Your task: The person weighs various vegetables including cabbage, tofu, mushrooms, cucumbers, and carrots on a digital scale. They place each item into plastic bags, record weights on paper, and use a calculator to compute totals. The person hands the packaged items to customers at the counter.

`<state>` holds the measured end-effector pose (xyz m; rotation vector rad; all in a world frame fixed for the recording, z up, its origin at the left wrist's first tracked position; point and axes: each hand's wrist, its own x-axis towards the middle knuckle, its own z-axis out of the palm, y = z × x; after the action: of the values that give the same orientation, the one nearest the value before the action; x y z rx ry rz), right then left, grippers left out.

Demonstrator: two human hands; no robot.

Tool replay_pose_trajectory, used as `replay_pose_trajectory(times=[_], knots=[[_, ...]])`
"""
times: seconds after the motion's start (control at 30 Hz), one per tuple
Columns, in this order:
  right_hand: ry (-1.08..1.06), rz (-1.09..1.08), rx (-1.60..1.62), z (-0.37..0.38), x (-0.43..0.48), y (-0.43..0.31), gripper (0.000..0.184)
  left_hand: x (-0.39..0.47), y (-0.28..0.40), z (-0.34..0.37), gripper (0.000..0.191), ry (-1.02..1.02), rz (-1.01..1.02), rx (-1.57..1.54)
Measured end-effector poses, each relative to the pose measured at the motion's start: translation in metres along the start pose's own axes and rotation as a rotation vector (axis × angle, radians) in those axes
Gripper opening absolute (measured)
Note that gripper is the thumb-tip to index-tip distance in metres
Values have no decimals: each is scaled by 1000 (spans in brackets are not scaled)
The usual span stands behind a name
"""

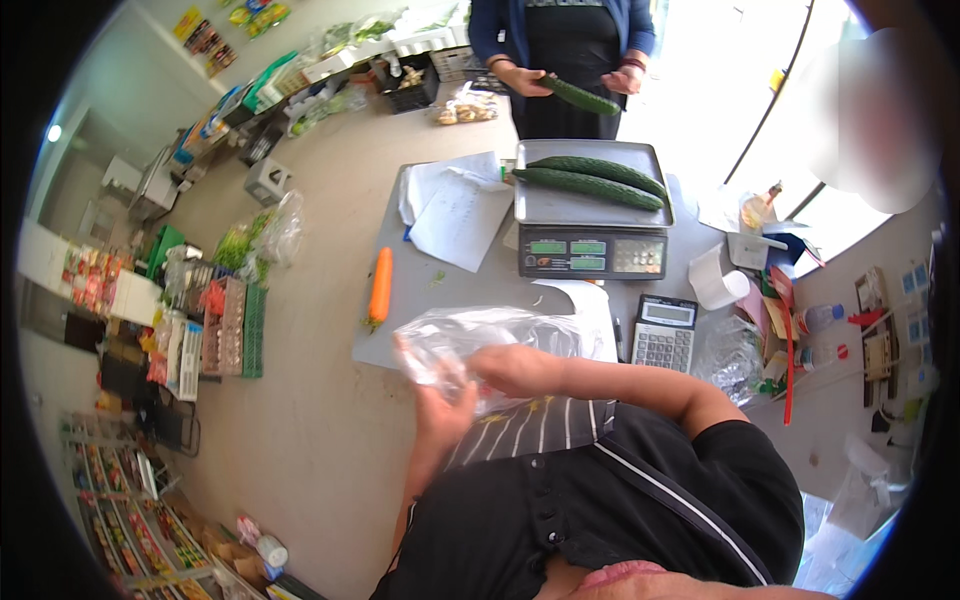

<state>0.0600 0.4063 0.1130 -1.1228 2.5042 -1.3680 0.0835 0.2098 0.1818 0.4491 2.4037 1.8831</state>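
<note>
A clear plastic bag (517, 324) is spread between my two hands, close to my apron at the near edge of the grey table. My left hand (448, 405) is at the bag's left end, its fingers seen through the film. My right hand (517, 371) is curled on the bag beside it, its fingertips partly hidden. Left of the bag lies a carrot (382, 285). Across the table, two cucumbers (592, 184) rest on the metal pan of a digital scale (592, 253). Another person's hand (523, 81) holds a third cucumber (581, 96) above the far side.
Papers with writing (461, 217) lie left of the scale. A calculator (664, 334) and a pen (619, 339) are right of the bag, near a paper roll (716, 281) and crumpled plastic (731, 360). Crates (225, 326) and greens (244, 244) stand on the floor at left.
</note>
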Motion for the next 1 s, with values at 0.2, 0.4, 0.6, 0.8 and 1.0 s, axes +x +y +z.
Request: replay_pose_trajectory(times=[0.2,0.4,0.6,0.8,1.0], knots=[[-277,537,-186,18,-21,53,84,-17,32,-23,79,162,-2,-251],[-81,438,-445,25,-46,100,86,-25,24,-54,53,380,-90,-26],[-14,736,-31,-2,-44,106,41,-23,3,-77,37,435,277,878],[-73,804,-229,-17,-44,84,40,-18,-12,-73,49,383,286,978],[14,736,-180,-17,-43,72,40,-15,-11,-69,51,308,191,901]])
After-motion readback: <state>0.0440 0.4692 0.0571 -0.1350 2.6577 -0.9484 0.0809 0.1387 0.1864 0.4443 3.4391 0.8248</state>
